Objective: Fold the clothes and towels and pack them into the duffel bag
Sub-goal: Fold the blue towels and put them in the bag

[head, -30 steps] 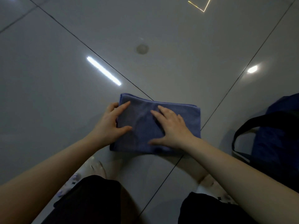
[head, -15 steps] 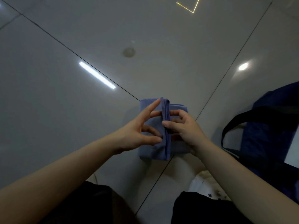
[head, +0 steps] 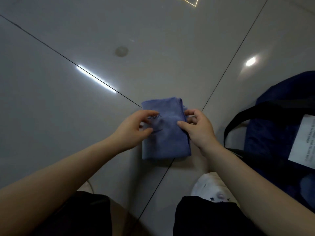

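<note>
Glossy grey floor tiles (head: 71,133) carry the folded blue towel (head: 166,133), long axis running away from the person. Left hand (head: 132,129) hovers loosely curled; right hand (head: 198,129) pinches its right edge, nearer the navy duffel bag (head: 276,126).

A white label (head: 302,138) on the navy duffel bag (head: 276,126) carries print too small to read.
</note>
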The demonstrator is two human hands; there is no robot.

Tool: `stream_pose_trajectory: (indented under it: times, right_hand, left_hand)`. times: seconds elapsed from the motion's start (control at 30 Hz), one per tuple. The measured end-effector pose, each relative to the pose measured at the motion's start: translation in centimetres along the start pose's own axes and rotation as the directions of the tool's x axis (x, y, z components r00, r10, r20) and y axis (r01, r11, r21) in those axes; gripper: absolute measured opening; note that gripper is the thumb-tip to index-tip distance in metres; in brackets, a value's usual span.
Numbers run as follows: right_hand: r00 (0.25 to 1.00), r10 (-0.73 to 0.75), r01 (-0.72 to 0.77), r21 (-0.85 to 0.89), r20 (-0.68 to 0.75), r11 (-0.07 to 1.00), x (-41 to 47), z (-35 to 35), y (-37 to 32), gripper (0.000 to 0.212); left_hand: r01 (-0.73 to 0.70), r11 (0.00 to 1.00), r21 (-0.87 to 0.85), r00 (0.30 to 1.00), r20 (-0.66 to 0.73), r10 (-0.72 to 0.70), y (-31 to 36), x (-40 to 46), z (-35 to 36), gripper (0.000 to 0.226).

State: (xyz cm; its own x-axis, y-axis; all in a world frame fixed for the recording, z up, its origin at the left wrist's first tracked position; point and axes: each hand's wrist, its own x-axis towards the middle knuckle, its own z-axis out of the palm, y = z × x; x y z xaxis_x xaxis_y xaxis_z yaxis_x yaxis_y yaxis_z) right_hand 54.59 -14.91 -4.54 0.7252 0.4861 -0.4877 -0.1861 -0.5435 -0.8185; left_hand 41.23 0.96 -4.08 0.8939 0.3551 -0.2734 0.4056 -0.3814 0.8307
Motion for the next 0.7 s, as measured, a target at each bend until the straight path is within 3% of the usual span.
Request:
stream_pose_trajectory:
  times: [0.07, 0.1, 0.17, 0.23, 0.27, 0.33, 0.4, 0.53, 0.63, 0.7]
  right_hand:
    - [0.997, 0.053, -0.063, -0.210, -0.054, 0.976, 0.4, -0.5, 1.2, 0.025]
    - [0.994, 0.088, -0.103, -0.301, -0.064, 0.948, 0.4, -0.6, 1.6, 0.030]
    - [0.989, 0.126, -0.147, -0.421, -0.077, 0.895, 0.4, -0.5, 2.1, 0.047]
    - [0.985, 0.140, -0.172, -0.471, -0.102, 0.865, 0.1, -0.2, 2.2, 0.058]
    - [0.981, 0.161, -0.193, -0.477, -0.107, 0.857, 0.0, 0.0, 2.1, 0.061]
    - [0.970, 0.225, -0.239, -0.473, -0.087, 0.848, -0.1, 0.4, 2.1, 0.058]
    - [0.966, 0.254, -0.249, -0.460, -0.053, 0.852, -0.1, 0.6, 2.1, 0.046]
    - [0.977, 0.208, -0.207, -0.381, -0.041, 0.901, -0.6, 1.0, 1.7, 0.033]
    - [0.981, 0.189, -0.194, -0.322, -0.047, 0.927, -0.9, 0.9, 1.6, 0.033]
    - [0.981, 0.194, -0.192, -0.272, -0.018, 0.943, -0.8, 1.0, 1.8, 0.032]
  left_hand:
    - [-0.216, 0.899, 0.381, 0.976, 0.106, 0.190, -2.1, 0.1, 0.7, 0.048]
    - [-0.270, 0.830, 0.488, 0.960, 0.201, 0.194, -3.2, 0.1, 1.2, 0.057]
    - [-0.303, 0.741, 0.599, 0.943, 0.299, 0.144, -4.5, -0.1, 2.0, 0.068]
    - [-0.267, 0.773, 0.576, 0.958, 0.245, 0.148, -4.9, -0.4, 2.6, 0.066]
    - [-0.198, 0.830, 0.522, 0.978, 0.157, 0.135, -4.6, -0.6, 2.9, 0.064]
    - [0.025, 0.950, 0.311, 1.000, -0.006, -0.024, -3.5, -0.8, 3.3, 0.060]
    - [0.209, 0.976, 0.051, 0.977, -0.048, -0.207, -2.6, -0.7, 3.6, 0.054]
    - [0.314, 0.886, -0.341, 0.937, -0.036, -0.346, -1.9, 0.0, 3.3, 0.041]
    - [0.344, 0.715, -0.609, 0.918, 0.056, -0.394, -1.5, 0.5, 3.1, 0.044]
    - [0.376, 0.617, -0.691, 0.907, 0.139, -0.397, -1.1, 0.6, 2.9, 0.043]
